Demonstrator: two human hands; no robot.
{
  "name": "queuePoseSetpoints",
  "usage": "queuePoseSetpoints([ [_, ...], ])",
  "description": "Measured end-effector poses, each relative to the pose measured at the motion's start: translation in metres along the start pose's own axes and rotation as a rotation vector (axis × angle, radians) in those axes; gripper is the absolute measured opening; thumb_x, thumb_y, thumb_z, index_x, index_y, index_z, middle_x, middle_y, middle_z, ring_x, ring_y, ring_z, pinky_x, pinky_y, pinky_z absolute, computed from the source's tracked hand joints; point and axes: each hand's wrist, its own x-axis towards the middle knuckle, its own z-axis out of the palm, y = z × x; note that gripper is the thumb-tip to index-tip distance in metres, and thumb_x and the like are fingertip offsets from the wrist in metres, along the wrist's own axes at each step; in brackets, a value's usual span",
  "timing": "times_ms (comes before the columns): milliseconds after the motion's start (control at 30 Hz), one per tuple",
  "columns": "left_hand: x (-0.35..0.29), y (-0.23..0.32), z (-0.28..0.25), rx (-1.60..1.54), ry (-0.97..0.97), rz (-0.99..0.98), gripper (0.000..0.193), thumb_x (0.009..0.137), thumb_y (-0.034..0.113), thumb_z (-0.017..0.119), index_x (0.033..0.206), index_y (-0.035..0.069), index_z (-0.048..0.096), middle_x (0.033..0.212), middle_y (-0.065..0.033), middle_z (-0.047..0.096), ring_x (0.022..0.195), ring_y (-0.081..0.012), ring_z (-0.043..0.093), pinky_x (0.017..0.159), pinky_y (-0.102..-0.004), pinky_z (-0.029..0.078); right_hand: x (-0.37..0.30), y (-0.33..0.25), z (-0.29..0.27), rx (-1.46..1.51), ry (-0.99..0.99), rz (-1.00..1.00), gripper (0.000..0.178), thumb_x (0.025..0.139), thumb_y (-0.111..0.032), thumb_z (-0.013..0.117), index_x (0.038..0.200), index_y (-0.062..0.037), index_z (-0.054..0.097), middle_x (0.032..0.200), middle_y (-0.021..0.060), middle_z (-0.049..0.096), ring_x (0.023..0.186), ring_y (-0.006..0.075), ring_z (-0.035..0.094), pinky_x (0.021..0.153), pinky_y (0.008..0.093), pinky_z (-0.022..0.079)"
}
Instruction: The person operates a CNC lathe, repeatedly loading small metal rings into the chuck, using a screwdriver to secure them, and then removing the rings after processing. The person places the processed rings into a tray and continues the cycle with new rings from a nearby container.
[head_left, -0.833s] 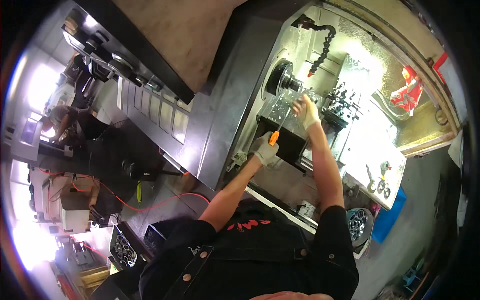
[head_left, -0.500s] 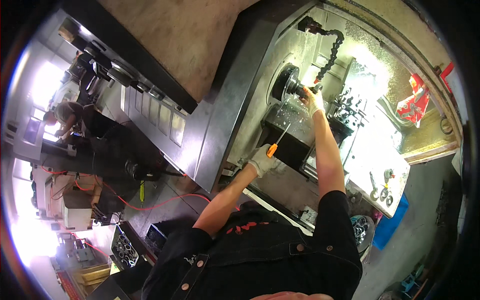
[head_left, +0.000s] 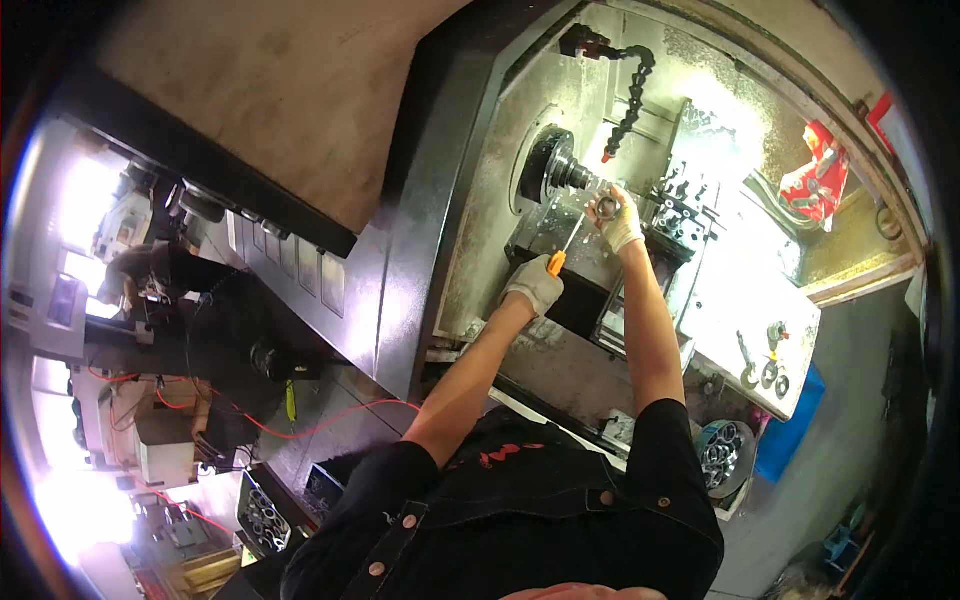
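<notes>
My gloved left hand (head_left: 536,286) is closed round the orange handle of a screwdriver (head_left: 556,263). Its thin metal shaft points up toward my other hand. In my gloved right hand (head_left: 622,222) a metal ring (head_left: 607,208) is pinched between the fingers, its open face turned toward me. Just left of that hand, the lathe chuck (head_left: 546,168) carries a stepped dark spindle end (head_left: 577,177), apart from the ring. Above them hangs a black segmented coolant hose (head_left: 632,105) with a red tip.
Right of my right hand stands a tool block (head_left: 684,212) with several holders. A bright metal table (head_left: 745,300) carries small tools near its corner. Below it sits a bucket of rings (head_left: 722,455) beside a blue bin (head_left: 790,430). A red bag (head_left: 815,180) hangs behind. Another person (head_left: 140,275) works far left.
My right hand has drawn back from the spindle end and turned, now showing the ring in its fingers. My left hand has brought the screwdriver up closer to it. The whole view has shifted slightly.
</notes>
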Motion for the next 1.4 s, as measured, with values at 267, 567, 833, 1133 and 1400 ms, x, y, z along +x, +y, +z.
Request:
queuePoseSetpoints([
  [267, 0.004, 0.024, -0.013, 0.207, 0.01, -0.079, 0.033, 0.074, 0.012, 0.056, 0.105, 0.001, 0.059, 0.092, -0.02, 0.064, 0.086, -0.033, 0.062, 0.078, -0.0382, 0.047, -0.015, 0.014, -0.002, -0.484, 0.057, -0.272, 0.033, 0.081, -0.04, 0.07, 0.104, -0.0162, 0.063, 0.092, 0.0001, 0.059, 0.077, 0.0136, 0.057, 0.058, 0.0307, 0.053],
  [567, -0.043, -0.004, -0.012, 0.068, 0.015, -0.007, 0.023, 0.077, 0.015, 0.053, 0.097, 0.006, 0.055, 0.094, -0.0239, 0.062, 0.094, -0.0436, 0.058, 0.078, -0.0451, 0.046, -0.012, 0.018, 0.009, -0.313, 0.021, -0.264, 0.071, 0.08, -0.024, 0.072, 0.135, -0.0191, 0.028, 0.095, 0.0064, 0.062, 0.085, 0.0213, 0.061, 0.055, 0.0331, 0.052],
  [833, -0.081, 0.0, -0.022, 0.02, -0.008, 0.072, 0.028, 0.078, 0.021, 0.056, 0.101, 0.006, 0.054, 0.092, -0.0229, 0.062, 0.09, -0.0428, 0.059, 0.075, -0.0448, 0.047, 0.006, 0.011, -0.009, -0.277, -0.025, -0.181, 0.061, 0.08, -0.03, 0.071, 0.131, -0.0146, 0.041, 0.115, 0.0035, 0.057, 0.089, 0.0225, 0.061, 0.064, 0.0392, 0.053],
  [1133, -0.09, -0.029, -0.018, -0.075, 0.025, 0.032, 0.03, 0.08, 0.022, 0.058, 0.103, 0.005, 0.054, 0.092, -0.0223, 0.063, 0.09, -0.0423, 0.059, 0.076, -0.0448, 0.048, -0.009, 0.011, 0.021, -0.531, -0.064, -0.23, 0.061, 0.079, -0.034, 0.073, 0.13, -0.0137, 0.045, 0.111, 0.0047, 0.058, 0.085, 0.0199, 0.062, 0.059, 0.033, 0.052],
  [1400, -0.087, -0.033, -0.016, -0.011, 0.007, 0.04, 0.029, 0.079, 0.022, 0.06, 0.103, 0.006, 0.053, 0.093, -0.0223, 0.062, 0.09, -0.0433, 0.058, 0.076, -0.0472, 0.047, 0.003, -0.002, 0.013, -0.838, -0.092, -0.341, 0.068, 0.075, -0.026, 0.077, 0.135, -0.0105, 0.048, 0.101, 0.0043, 0.062, 0.083, 0.0144, 0.06, 0.055, 0.0271, 0.05],
])
